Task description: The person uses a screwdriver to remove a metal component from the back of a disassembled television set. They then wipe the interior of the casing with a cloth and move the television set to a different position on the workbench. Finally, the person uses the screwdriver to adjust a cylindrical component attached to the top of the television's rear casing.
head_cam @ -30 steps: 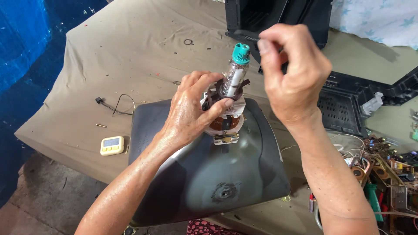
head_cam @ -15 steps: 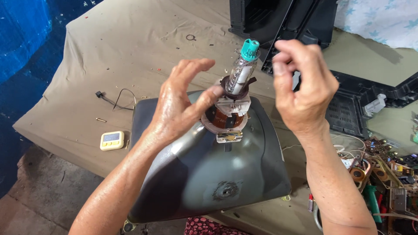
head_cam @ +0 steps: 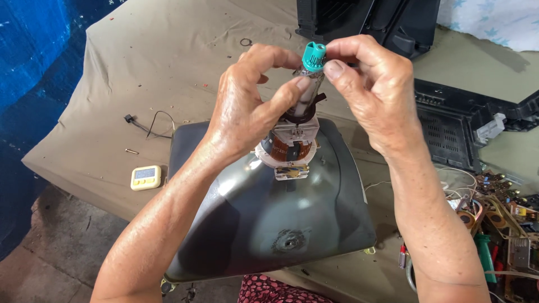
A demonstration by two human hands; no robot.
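A dark grey picture tube lies face down on the cloth-covered table, its glass neck pointing up at me. A copper-wound coil yoke rings the base of the neck, and a teal cap tops it. My left hand curls around the neck, thumb pressed on the glass just below the cap. My right hand pinches the teal cap between thumb and fingers from the right.
A small yellow timer and a black cable lie left of the tube. A black plastic casing stands at the back, a black vented panel to the right. Circuit boards, wires and a green-handled tool crowd the right edge.
Both hands have closed in on the top of the neck: the left rose from the yoke to the glass, the right moved left and took hold of the teal cap.
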